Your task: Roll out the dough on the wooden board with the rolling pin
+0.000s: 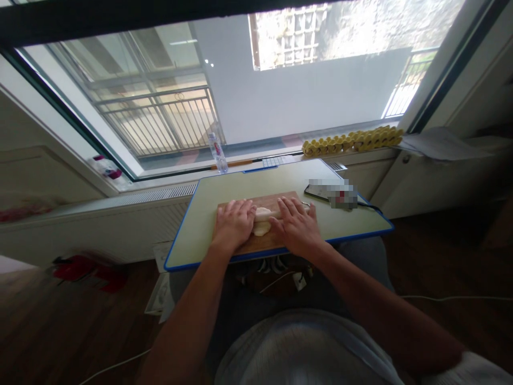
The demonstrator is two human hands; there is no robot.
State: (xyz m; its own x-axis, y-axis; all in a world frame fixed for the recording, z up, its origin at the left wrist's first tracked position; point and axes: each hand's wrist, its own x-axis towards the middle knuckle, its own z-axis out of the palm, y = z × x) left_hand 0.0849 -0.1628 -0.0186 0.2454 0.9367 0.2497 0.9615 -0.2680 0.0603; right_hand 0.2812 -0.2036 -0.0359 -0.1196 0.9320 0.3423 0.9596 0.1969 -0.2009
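pressing both hands down on a pale rolling pin point(263, 216), laid crosswise over a flattened piece of dough point(262, 230). resting the left hand point(235, 216) over the pin's left part, palm down, with the fingers close together and pointing forward. resting the right hand point(295, 220) over the pin's right part, also palm down, with the fingers spread a little wider and the thumb turned inward toward the dough. seeming to hold the pin under open, flattened hands rather than inside a closed grip; cannot tell more about the hidden palms. seeing the middle of the pin bare between the hands, with dough peeking out on its near and far sides. working on a brown wooden board point(265, 245), set at the near edge of a pale table point(188, 235) with a blue rim. sitting with both legs under the table. seeing a phone point(315, 191) beyond the right hand, apart from the board and partly blurred out. facing a large window, with a clear bottle point(217, 153) and a yellow egg tray point(352, 142) along its sill.
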